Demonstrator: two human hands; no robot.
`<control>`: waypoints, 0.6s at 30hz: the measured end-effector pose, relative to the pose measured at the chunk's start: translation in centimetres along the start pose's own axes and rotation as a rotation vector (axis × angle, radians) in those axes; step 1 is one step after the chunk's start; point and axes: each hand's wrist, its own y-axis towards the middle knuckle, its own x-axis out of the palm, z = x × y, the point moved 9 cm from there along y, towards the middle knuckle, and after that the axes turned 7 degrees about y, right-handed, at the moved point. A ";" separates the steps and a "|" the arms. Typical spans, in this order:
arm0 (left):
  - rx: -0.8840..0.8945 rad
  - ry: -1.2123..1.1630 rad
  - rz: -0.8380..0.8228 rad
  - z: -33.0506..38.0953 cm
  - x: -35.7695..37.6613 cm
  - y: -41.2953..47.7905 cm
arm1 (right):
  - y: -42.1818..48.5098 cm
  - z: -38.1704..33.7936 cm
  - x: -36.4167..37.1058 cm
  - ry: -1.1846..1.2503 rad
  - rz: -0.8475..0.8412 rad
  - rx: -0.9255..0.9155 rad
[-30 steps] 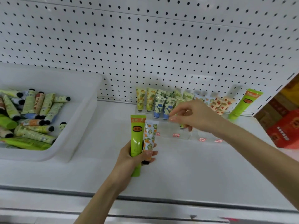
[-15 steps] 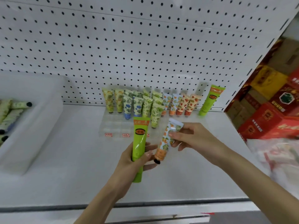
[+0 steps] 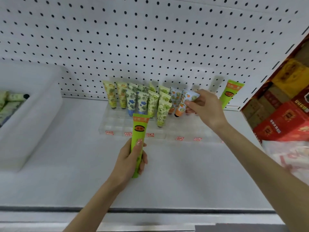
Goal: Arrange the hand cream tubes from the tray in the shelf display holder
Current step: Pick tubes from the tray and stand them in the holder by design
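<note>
Two tubes up | your right grip (image 3: 206, 108) pinches the orange-print tube (image 3: 181, 108) at the display holder (image 3: 167, 133); seat it cap-down, upright | left grip (image 3: 129, 162) clamps the green tube (image 3: 140, 131).

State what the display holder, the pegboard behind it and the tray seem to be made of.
Display holder: clear, glossy plastic, probably acrylic; the shelf shows through its walls.
Pegboard: white painted sheet, likely metal; even rows of punched holes.
Tray: matte white plastic, perhaps slightly translucent; soft rounded rim.
</note>
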 end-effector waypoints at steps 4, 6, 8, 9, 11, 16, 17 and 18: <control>0.001 -0.004 0.004 -0.1 0.0 0.1 | 1.1 0.4 2.0 -0.063 -0.046 -0.033; 0.009 -0.006 -0.002 0.0 0.0 0.1 | 1.4 1.0 2.6 -0.063 -0.068 -0.018; 0.017 -0.010 -0.006 0.1 0.0 0.1 | 1.6 1.4 3.1 -0.092 -0.086 -0.013; 0.020 -0.013 -0.006 0.1 0.0 0.1 | 1.8 1.5 3.3 -0.108 -0.094 -0.012; 0.022 -0.017 -0.001 0.1 0.0 0.1 | 2.0 1.6 3.5 -0.119 -0.097 0.003; 0.029 -0.017 -0.001 0.1 -0.1 0.1 | 2.5 1.8 3.9 -0.155 -0.105 0.013; 0.029 -0.019 -0.002 0.1 -0.1 0.1 | 2.5 1.8 4.0 -0.168 -0.110 0.012; 0.030 -0.019 -0.003 0.1 0.0 0.1 | 2.5 1.8 4.0 -0.183 -0.111 0.011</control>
